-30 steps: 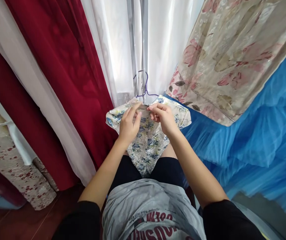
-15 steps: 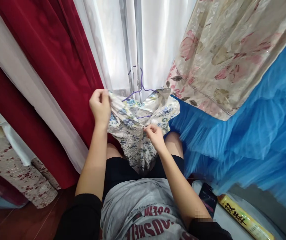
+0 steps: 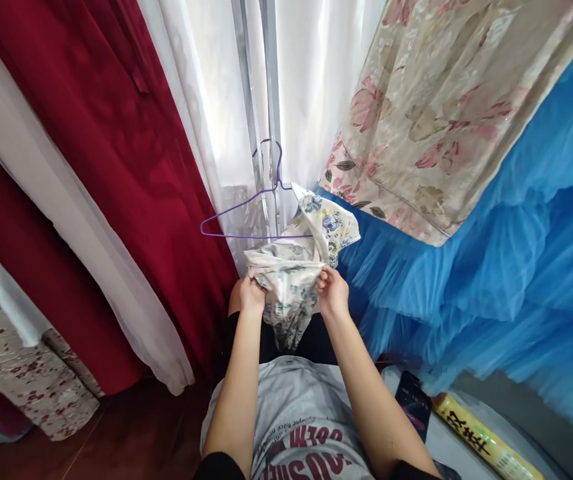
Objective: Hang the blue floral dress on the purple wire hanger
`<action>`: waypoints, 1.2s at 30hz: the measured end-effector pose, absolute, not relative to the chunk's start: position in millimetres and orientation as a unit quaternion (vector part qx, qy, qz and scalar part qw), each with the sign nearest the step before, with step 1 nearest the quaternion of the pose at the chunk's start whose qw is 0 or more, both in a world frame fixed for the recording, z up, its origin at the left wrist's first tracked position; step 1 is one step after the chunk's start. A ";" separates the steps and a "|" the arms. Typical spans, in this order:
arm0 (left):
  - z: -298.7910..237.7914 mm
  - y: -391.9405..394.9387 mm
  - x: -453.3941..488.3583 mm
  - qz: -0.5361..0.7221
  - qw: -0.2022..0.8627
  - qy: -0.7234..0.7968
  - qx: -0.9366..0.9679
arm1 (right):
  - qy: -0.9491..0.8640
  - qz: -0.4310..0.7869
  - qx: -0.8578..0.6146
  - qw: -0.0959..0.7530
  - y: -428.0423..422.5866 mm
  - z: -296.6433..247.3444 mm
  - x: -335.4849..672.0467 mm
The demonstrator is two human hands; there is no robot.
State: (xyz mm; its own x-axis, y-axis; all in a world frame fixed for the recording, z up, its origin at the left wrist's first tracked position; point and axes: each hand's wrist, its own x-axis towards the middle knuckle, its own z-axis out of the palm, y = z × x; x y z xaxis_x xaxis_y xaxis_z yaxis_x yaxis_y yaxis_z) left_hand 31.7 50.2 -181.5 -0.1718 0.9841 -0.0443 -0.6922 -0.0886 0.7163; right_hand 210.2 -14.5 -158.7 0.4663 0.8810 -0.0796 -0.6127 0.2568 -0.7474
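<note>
A cream garment with a blue flower print [image 3: 296, 263] hangs bunched below a purple wire hanger [image 3: 246, 217]. Its right shoulder still sits on the hanger's right end; the hanger's left arm is bare. My left hand [image 3: 252, 295] is closed on the garment's left side. My right hand [image 3: 333, 291] is closed on its right side. Both grip the cloth at about knee height, above my black shorts. The hanger's hook sits on a shiny metal pole [image 3: 263, 100].
A red curtain [image 3: 111, 133] and white sheer curtain [image 3: 206, 100] hang to the left. A pink-flowered cloth [image 3: 446, 113] and blue tulle [image 3: 506, 267] fill the right. A dark phone [image 3: 413, 402] and a yellow roll [image 3: 481, 437] lie on a grey surface at lower right. Dark wooden floor shows at lower left.
The garment has come off the hanger's left arm and is pulled down and bunched. My left hand dropped from the shoulder to the cloth's left side; both hands now hold it low.
</note>
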 end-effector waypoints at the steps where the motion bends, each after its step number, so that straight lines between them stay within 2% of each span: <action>1: -184.7 44.8 37.5 0.691 0.612 0.311 0.226 | -0.136 0.488 -0.373 0.777 -12.3 -163.3 223.1; 4: -181.8 29.0 51.8 0.684 0.618 0.295 0.252 | -0.098 0.483 -0.399 0.773 -8.9 -176.6 249.3; 7: -166.8 11.5 65.0 0.676 0.582 0.266 0.365 | -0.084 0.474 -0.411 0.774 -11.1 -184.8 245.4; 10: -148.4 -9.8 75.1 0.633 0.519 0.268 0.508 | -0.173 0.465 -0.407 0.767 -18.7 -179.6 219.1; 13: -130.3 -29.4 77.0 0.603 0.447 0.262 0.606 | -0.387 0.481 -0.402 0.677 -31.9 -161.2 191.7; 16: -115.8 -38.9 69.3 0.593 0.383 0.263 0.658 | -0.449 0.568 -0.337 0.602 -49.6 -140.0 177.1; 19: -113.3 -38.9 58.9 0.540 0.452 0.266 0.658 | -0.446 0.658 -0.263 0.547 -68.4 -125.1 177.7; 21: -122.0 -38.3 54.5 0.489 0.539 0.251 0.639 | -0.471 0.673 -0.243 0.516 -79.3 -119.2 186.0; 23: -138.4 -40.0 51.8 0.434 0.576 0.253 0.644 | -0.497 0.664 -0.245 0.502 -88.1 -114.9 199.3; 28: -188.8 -52.6 32.0 0.296 0.465 0.319 0.771 | -0.508 0.621 -0.292 0.521 -101.9 -105.7 242.1; 33: -210.5 -50.1 -18.4 0.310 0.304 0.380 0.817 | -0.472 0.573 -0.324 0.586 -99.9 -107.8 268.6; 36: -208.7 -45.4 -41.0 0.281 0.344 0.388 0.808 | -0.450 0.569 -0.331 0.604 -90.6 -107.2 268.4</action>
State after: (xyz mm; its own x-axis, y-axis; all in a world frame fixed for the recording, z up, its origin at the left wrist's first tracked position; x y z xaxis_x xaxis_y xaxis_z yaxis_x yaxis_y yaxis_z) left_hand -41.0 -45.4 -208.7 0.5408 0.8199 0.1879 0.4333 -0.4631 0.7732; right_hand 268.4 -90.6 -107.2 -0.0526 0.9847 0.1659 -0.3896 0.1328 -0.9114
